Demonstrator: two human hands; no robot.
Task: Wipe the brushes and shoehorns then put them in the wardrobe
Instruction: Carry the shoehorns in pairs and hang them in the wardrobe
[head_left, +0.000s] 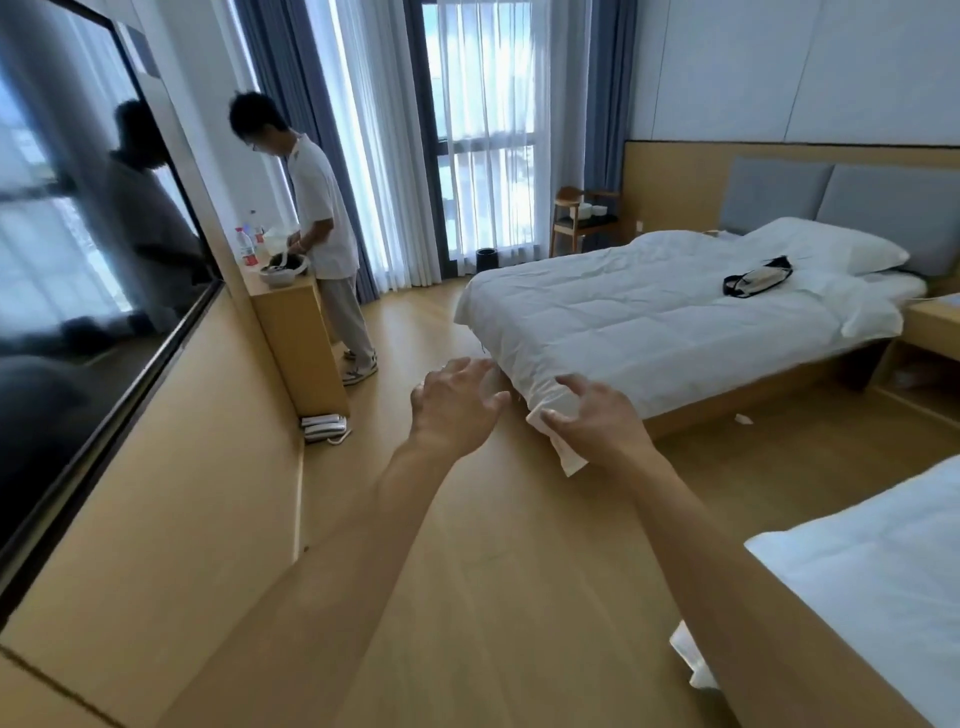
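Both my arms reach forward over the wooden floor. My left hand (456, 402) is held in the air with its fingers spread and nothing in it. My right hand (597, 421) is close beside it and holds a white cloth (566, 454) that hangs down below the palm, in front of the near corner of the bed. I see no brush, shoehorn or wardrobe in this view.
A bed with a white duvet (649, 312) and a black-and-white bag (756, 278) lies ahead on the right, a second bed (883, 571) near right. A person (322, 234) stands at a wooden cabinet (298, 332) on the left. Two telephones (324, 428) lie on the floor. A dark TV screen (78, 260) hangs on the left wall.
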